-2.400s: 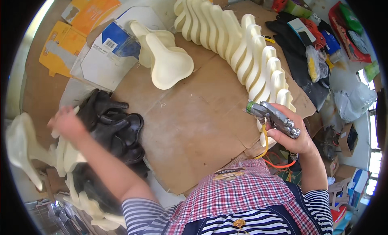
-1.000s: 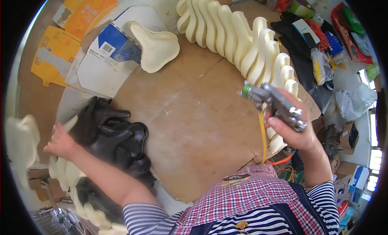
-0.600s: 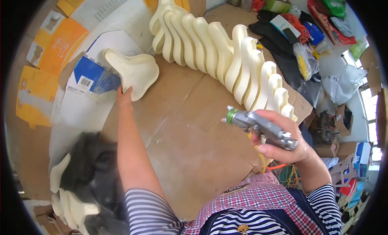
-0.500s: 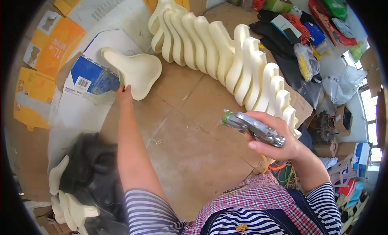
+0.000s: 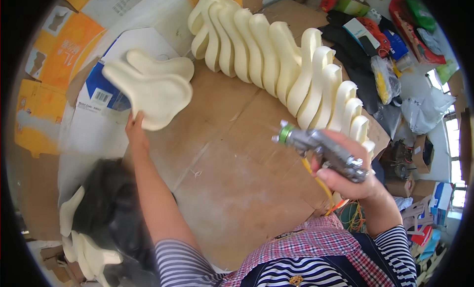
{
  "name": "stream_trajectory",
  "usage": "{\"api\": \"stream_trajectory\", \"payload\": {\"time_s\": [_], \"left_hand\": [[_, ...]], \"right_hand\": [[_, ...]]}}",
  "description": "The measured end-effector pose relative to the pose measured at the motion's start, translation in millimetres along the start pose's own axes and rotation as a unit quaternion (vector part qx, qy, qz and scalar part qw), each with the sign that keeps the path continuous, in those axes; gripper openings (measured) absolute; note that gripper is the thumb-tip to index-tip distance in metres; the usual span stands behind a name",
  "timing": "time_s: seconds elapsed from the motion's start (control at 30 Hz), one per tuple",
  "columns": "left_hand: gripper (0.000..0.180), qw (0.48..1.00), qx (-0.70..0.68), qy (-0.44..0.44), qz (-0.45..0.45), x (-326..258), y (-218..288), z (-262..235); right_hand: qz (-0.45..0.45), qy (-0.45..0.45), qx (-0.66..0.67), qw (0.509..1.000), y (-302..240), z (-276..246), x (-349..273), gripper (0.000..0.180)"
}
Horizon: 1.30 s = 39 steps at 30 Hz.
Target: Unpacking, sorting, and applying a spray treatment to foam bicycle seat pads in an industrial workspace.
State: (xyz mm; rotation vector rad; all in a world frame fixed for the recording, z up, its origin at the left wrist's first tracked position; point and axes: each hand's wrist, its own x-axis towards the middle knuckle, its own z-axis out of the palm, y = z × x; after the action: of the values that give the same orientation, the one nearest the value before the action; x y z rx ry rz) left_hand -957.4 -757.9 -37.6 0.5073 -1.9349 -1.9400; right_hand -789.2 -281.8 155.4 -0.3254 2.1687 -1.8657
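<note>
My left hand (image 5: 138, 137) grips a cream, bicycle-saddle-shaped pad (image 5: 157, 100) by its lower edge. Behind it, a second cream saddle pad (image 5: 170, 66) rests against a white and blue cardboard box (image 5: 94, 92), partly covered by the held one. Closed around the handle of a silver spray gun (image 5: 331, 151) with a green ring is my right hand (image 5: 351, 181). The gun's nozzle points left, over the brown cardboard-covered surface (image 5: 222, 183). A long curved row of cream saddle pads (image 5: 269, 60), packed close together, stands beyond my right hand.
A yellow hose (image 5: 322, 182) hangs below the gun. At the lower left lies black sheeting (image 5: 116, 208), with more cream pads (image 5: 89, 257) beside it. Plastic bags (image 5: 427, 107), boxes and clutter fill the right side. Orange cardboard (image 5: 71, 55) lines the far left.
My left hand has come slightly nearer and left with a pad, and a second pad now shows behind it. The spray gun has shifted a little right in the picture, its hose more visible.
</note>
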Motion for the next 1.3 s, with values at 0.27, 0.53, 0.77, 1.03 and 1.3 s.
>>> {"api": "stream_trajectory", "payload": {"time_s": [0.27, 0.53, 0.77, 1.03, 1.3], "left_hand": [[0.045, 0.906, 0.379, -0.065, 0.175, 65, -7, 49], [0.041, 0.984, -0.118, 0.122, 0.057, -111, 112, -93], [0.086, 0.873, -0.243, 0.345, 0.247, -242, 282, -322], [0.030, 0.980, -0.159, 0.097, -0.063, -325, 98, -87], [0.032, 0.940, 0.023, -0.294, -0.171, -433, 31, 173]], "right_hand": [[0.006, -0.106, -0.038, 0.994, 21, 8, -5, 0.052], [-0.041, -0.179, -0.075, 0.980, 33, 48, -5, 0.053], [-0.080, -0.238, -0.045, 0.967, 15, 75, -79, 0.053], [-0.121, -0.189, -0.061, 0.973, -6, 14, -195, 0.054], [0.019, 0.086, 0.010, 0.996, -8, -71, -391, 0.057]]}}
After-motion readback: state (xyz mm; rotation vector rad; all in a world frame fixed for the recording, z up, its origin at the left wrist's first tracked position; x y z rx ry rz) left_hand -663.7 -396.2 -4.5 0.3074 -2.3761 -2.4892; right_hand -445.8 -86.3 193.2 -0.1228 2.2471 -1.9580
